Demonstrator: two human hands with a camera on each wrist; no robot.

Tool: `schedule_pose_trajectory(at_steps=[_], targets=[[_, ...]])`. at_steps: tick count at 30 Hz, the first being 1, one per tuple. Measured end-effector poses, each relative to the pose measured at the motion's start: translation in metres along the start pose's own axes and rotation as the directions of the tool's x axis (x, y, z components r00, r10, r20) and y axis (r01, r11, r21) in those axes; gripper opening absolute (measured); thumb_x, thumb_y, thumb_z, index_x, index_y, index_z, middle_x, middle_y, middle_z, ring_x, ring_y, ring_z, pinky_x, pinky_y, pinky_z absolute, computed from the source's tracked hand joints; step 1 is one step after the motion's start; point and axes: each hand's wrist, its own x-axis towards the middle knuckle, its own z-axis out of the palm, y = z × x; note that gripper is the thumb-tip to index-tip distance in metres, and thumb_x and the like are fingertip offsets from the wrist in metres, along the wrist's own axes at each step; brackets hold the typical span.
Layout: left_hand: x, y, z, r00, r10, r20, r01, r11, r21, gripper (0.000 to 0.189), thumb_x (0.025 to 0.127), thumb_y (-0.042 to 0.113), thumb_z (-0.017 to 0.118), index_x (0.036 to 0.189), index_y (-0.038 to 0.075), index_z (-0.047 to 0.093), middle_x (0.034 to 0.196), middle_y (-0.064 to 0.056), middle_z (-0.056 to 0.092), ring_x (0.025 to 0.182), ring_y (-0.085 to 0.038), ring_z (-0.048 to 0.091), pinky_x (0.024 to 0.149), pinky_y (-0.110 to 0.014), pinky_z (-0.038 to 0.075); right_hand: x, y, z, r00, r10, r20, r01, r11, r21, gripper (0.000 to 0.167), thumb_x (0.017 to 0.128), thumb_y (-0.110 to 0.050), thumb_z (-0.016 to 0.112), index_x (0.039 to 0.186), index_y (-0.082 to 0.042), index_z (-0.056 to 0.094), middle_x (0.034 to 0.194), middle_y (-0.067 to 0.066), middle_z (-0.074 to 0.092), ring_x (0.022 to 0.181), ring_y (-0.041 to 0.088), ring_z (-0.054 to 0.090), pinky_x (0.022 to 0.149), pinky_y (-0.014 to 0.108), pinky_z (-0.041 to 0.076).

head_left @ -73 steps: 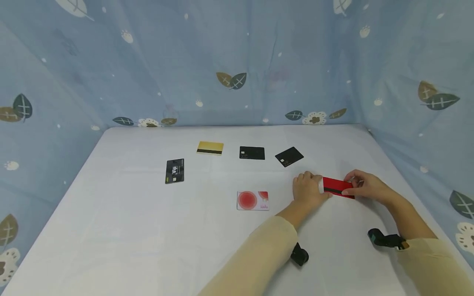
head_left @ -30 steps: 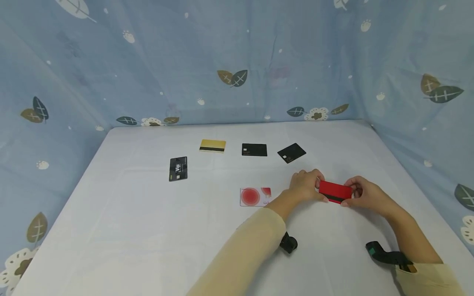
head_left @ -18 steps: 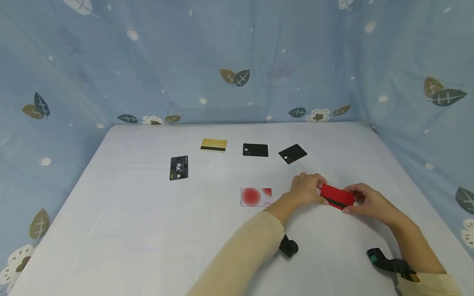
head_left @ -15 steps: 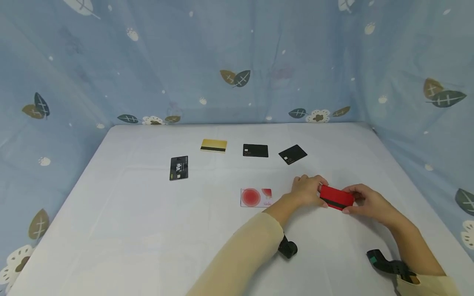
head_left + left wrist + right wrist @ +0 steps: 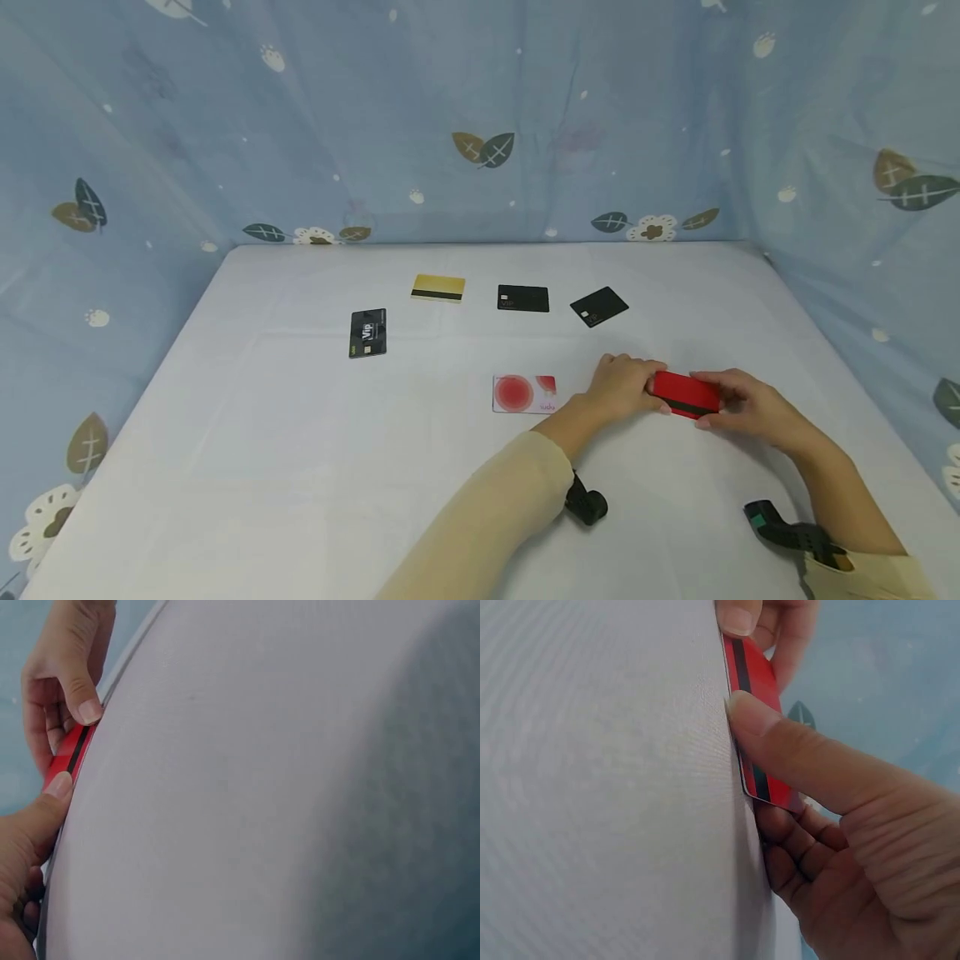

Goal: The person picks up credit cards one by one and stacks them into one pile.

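Note:
A red card (image 5: pixel 686 395) with a black magnetic stripe is held between both hands over the right part of the white table. My left hand (image 5: pixel 622 388) grips its left end, thumb at the near edge and fingers behind. My right hand (image 5: pixel 753 410) pinches the right end; in the right wrist view its thumb (image 5: pixel 769 731) lies across the card's face and the other fingers curl below. The left wrist view catches the red card (image 5: pixel 71 754) at its left border, between the two thumbs. Whether other cards lie behind the red one is hidden.
A white card with red circles (image 5: pixel 525 394) lies left of my left hand. Farther back are a gold card (image 5: pixel 438 288), two black cards (image 5: pixel 522 298) and a dark Vip card (image 5: pixel 368 333). Blue patterned cloth (image 5: pixel 390 150) walls the table's back and sides.
A white piece seen under the left fingers at first is now out of sight. Both hands have kept hold of the red card, tilting and shifting it slightly. The other cards lie still.

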Motion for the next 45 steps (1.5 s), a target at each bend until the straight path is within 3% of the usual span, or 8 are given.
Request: schedule_pose_trajectory(at_steps=[3,13,23,28,33,37,41,45], targets=[[-0.001,0.000,-0.001,1.000,0.002,0.000,-0.002,1.000,0.017,0.064,0.082,0.052,0.066,0.138,0.025,0.050,0.083,0.017,0.057,0.086,0.000,0.046,0.079,-0.020,0.031,0.000,-0.001,0.001,1.000,-0.017,-0.003,0.017,1.000,-0.001,0.064,0.066,-0.006,0.084,0.123,0.007,0.056,0.107,0.016,0.056,0.083,-0.001,0.045,0.067,0.018,0.046],[-0.002,-0.004,-0.006,0.999,-0.004,-0.036,0.000,0.996,-0.089,0.063,0.083,0.048,0.067,0.137,0.020,0.051,0.077,0.016,0.053,0.078,0.001,0.043,0.074,-0.018,0.031,0.002,-0.010,-0.005,0.999,0.040,0.017,-0.040,0.999,-0.025,0.066,0.071,-0.007,0.081,0.129,0.006,0.051,0.107,0.019,0.057,0.080,-0.001,0.048,0.065,0.019,0.048],[-0.009,-0.014,-0.019,0.996,-0.008,-0.088,-0.011,0.978,-0.208,0.066,0.075,0.040,0.078,0.130,0.010,0.057,0.079,0.011,0.056,0.075,-0.002,0.044,0.065,-0.011,0.031,0.013,-0.023,-0.007,0.996,-0.070,-0.052,0.065,0.995,-0.077,0.059,0.069,-0.002,0.081,0.122,0.004,0.056,0.086,0.005,0.062,0.072,0.000,0.051,0.058,0.018,0.045],[-0.015,-0.017,-0.029,0.997,0.036,-0.061,-0.046,0.983,-0.177,0.065,0.077,0.039,0.077,0.130,0.006,0.056,0.086,0.007,0.061,0.082,-0.004,0.048,0.069,-0.011,0.034,0.018,-0.029,-0.009,0.997,-0.065,-0.033,0.063,0.996,-0.063,0.058,0.069,-0.006,0.083,0.120,0.005,0.058,0.080,0.002,0.057,0.069,0.004,0.048,0.055,0.019,0.043],[-0.018,-0.019,-0.033,0.998,0.068,-0.011,-0.069,0.976,-0.207,0.057,0.080,0.037,0.075,0.125,0.006,0.059,0.078,0.007,0.058,0.079,-0.004,0.048,0.065,-0.011,0.035,0.016,-0.033,-0.008,0.998,-0.062,-0.018,0.060,0.996,-0.059,0.056,0.069,-0.008,0.083,0.118,0.004,0.060,0.077,-0.001,0.052,0.066,0.005,0.045,0.053,0.020,0.041],[-0.023,-0.022,-0.037,0.998,0.061,0.028,-0.053,0.970,-0.238,0.056,0.080,0.035,0.075,0.125,0.005,0.058,0.074,0.007,0.055,0.074,-0.003,0.047,0.061,-0.011,0.035,0.018,-0.038,-0.006,0.999,-0.053,0.012,0.053,0.997,-0.057,0.056,0.069,-0.010,0.083,0.118,0.003,0.060,0.076,-0.001,0.050,0.064,0.006,0.045,0.052,0.020,0.041],[-0.027,-0.025,-0.039,0.998,0.058,0.037,-0.047,0.966,-0.253,0.062,0.080,0.033,0.076,0.131,0.004,0.055,0.075,0.008,0.057,0.074,-0.003,0.048,0.062,-0.011,0.035,0.018,-0.041,-0.003,0.999,-0.031,0.032,0.033,0.998,-0.057,0.056,0.070,-0.012,0.083,0.119,0.002,0.059,0.075,-0.001,0.048,0.063,0.005,0.044,0.050,0.021,0.039],[-0.031,-0.027,-0.041,0.998,0.060,0.015,-0.054,0.962,-0.269,0.063,0.080,0.031,0.076,0.131,0.002,0.054,0.075,0.007,0.056,0.074,-0.003,0.048,0.062,-0.011,0.036,0.018,-0.043,-0.001,0.998,-0.057,0.009,0.058,0.996,-0.071,0.055,0.069,-0.011,0.083,0.117,0.002,0.060,0.073,-0.003,0.048,0.063,0.005,0.044,0.049,0.021,0.039]])
